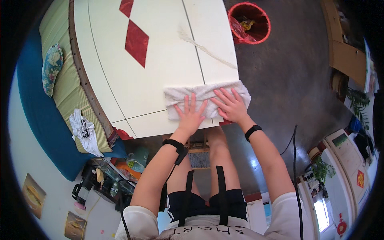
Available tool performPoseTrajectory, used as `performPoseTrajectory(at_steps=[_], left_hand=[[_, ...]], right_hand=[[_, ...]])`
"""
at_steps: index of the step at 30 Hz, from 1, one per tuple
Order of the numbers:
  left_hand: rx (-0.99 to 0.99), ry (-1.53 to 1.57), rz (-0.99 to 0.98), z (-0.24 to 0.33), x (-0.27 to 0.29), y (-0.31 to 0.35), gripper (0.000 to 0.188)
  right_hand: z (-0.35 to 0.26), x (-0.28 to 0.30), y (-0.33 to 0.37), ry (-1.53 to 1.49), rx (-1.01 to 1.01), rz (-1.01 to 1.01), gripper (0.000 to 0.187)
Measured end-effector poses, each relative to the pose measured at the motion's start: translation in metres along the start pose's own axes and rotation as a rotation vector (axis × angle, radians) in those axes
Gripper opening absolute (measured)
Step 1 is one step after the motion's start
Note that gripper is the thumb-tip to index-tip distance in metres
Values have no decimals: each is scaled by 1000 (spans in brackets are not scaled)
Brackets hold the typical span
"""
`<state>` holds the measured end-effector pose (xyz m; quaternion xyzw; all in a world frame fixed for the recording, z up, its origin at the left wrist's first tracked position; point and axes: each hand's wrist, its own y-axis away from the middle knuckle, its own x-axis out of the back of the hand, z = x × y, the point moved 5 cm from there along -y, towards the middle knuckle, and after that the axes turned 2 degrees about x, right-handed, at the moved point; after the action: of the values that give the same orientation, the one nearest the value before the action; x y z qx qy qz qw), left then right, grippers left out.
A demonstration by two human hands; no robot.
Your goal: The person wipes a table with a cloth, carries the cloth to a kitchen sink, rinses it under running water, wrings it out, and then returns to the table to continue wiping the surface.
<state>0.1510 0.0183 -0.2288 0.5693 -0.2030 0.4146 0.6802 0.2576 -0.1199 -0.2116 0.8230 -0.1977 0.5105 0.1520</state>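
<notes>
A white, rumpled towel lies across the near right corner of a white table with thin dark lines and red diamond shapes. Its right end reaches past the table's right edge. My left hand presses flat on the towel's middle, fingers spread. Flat on the towel's right part is my right hand, also with its fingers apart. Beyond the towel, a pale streak runs slantwise over the tabletop.
A red bin with a red liner stands on the grey floor beyond the table's right side. Along the left runs a bench with a mat, a floral pillow and a white cloth. A black cable hangs at the right.
</notes>
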Motion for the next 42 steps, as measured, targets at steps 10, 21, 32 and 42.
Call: performPoseTrajectory(at_steps=[10, 21, 32, 42], left_hand=[[-12, -30, 35, -7, -9, 1, 70], [-94, 107, 81, -15, 14, 3, 64], [-283, 7, 295, -102, 102, -61, 55], [-174, -88, 526, -194, 193, -156, 49]], right_hand=[[-1, -7, 2, 20, -1, 46, 51], [-11, -12, 0, 34, -92, 4, 49], [-2, -1, -89, 77, -157, 76, 53], [48, 27, -269, 197, 20, 294, 48]])
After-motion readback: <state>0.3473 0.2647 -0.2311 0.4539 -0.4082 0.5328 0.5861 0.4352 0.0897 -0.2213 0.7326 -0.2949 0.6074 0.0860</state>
